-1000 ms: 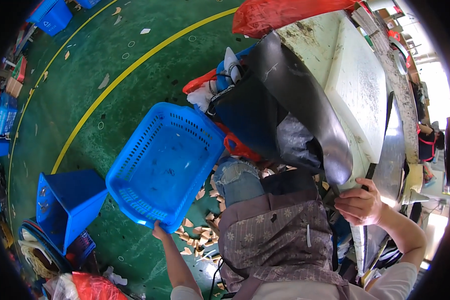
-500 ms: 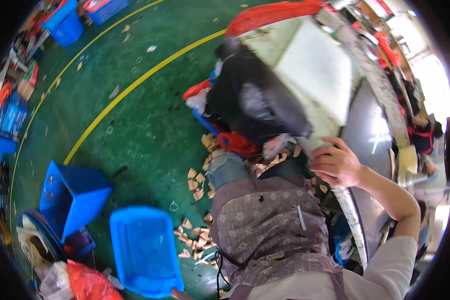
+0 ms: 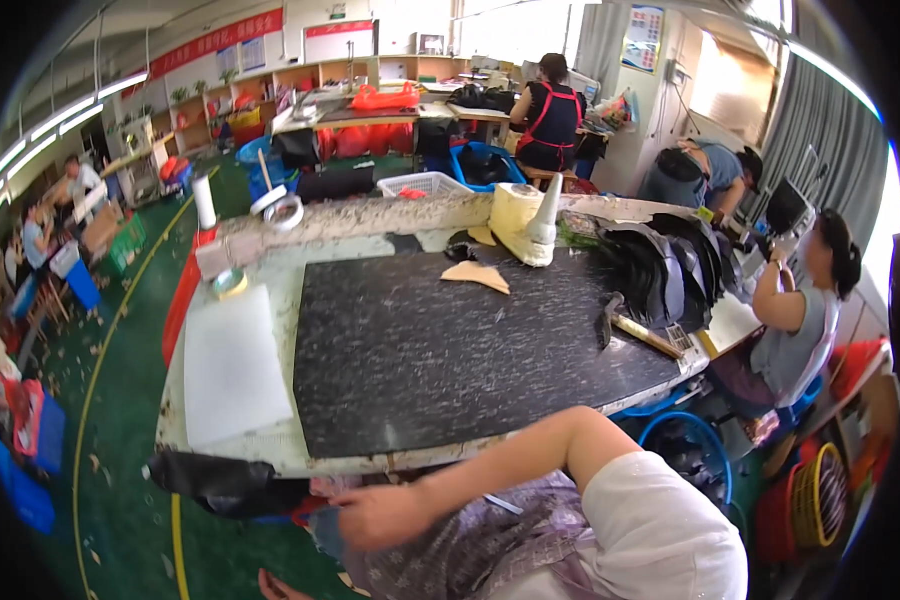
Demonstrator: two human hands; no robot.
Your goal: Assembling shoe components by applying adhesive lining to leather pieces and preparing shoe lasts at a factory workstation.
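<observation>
My right hand [image 3: 380, 517] is over my lap, just below the near edge of the worktable [image 3: 240, 450]. It is blurred and its fingers point down and left, so their grip is hidden. Close to it, black sheet material [image 3: 215, 482] hangs at the table's near left corner. Only a sliver of my left hand [image 3: 278, 588] shows at the lower edge. On the table lies a dark cutting mat [image 3: 450, 360] with a tan piece [image 3: 476, 276] on it. A hammer [image 3: 642, 332] rests at its right, beside a stack of black curved pieces [image 3: 660, 265].
A white sheet [image 3: 233, 370] and a tape roll [image 3: 230, 284] lie at the table's left. A pale block with an upright horn [image 3: 530, 220] stands at the back. One co-worker [image 3: 795, 310] sits at the right; others work farther off. A blue basket [image 3: 685, 450] stands below the table.
The view has swung up from the floor to the table and room. My right hand has left the table edge and come across my lap. The black material now hangs at the table's corner.
</observation>
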